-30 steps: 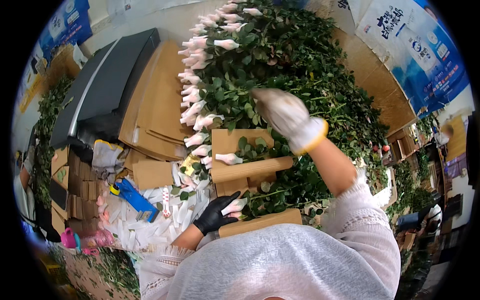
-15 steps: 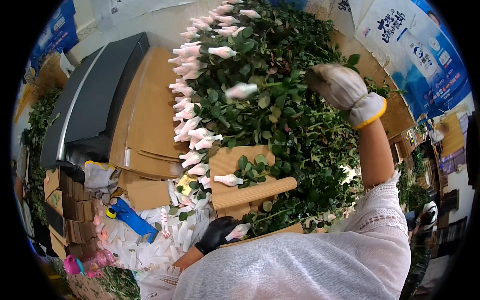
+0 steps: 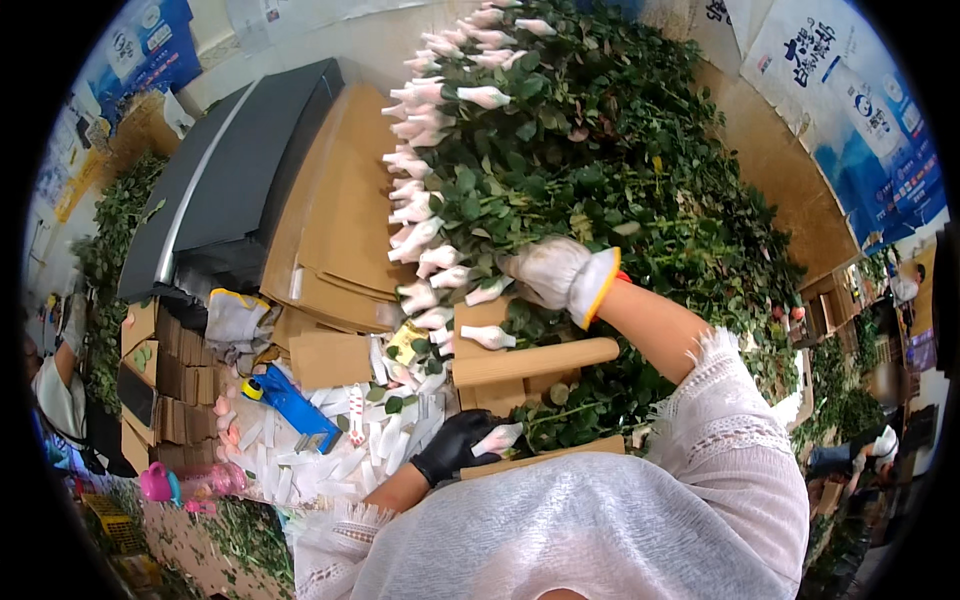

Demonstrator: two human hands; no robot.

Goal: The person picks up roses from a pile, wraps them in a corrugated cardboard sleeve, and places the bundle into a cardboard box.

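My left hand (image 3: 452, 446), in a black glove, is closed at the near edge of the bench around a rose, whose pale bud in a white net sleeve (image 3: 499, 439) shows beside the fingers. My right hand (image 3: 548, 272), in a whitish work glove with a yellow cuff, is closed just beneath the sleeved bud of another rose (image 3: 487, 291); its stem is hidden by the glove and leaves. Between the hands lies a corrugated cardboard sheet (image 3: 480, 376) with a curled near edge. One sleeved rose (image 3: 488, 337) rests on it.
A large pile of leafy roses (image 3: 620, 150) fills the far side, sleeved buds facing left. Flat cardboard (image 3: 335, 220) and dark boxes (image 3: 250, 170) stand left. Nearer are a blue tool (image 3: 295, 408), loose white sleeves (image 3: 385, 440), a spare glove (image 3: 240, 325) and a pink-lidded bottle (image 3: 205, 481).
My right hand has come down and toward me from the top of the pile, bringing a rose to the cardboard sheet. My left hand keeps its hold; the view has shifted slightly.
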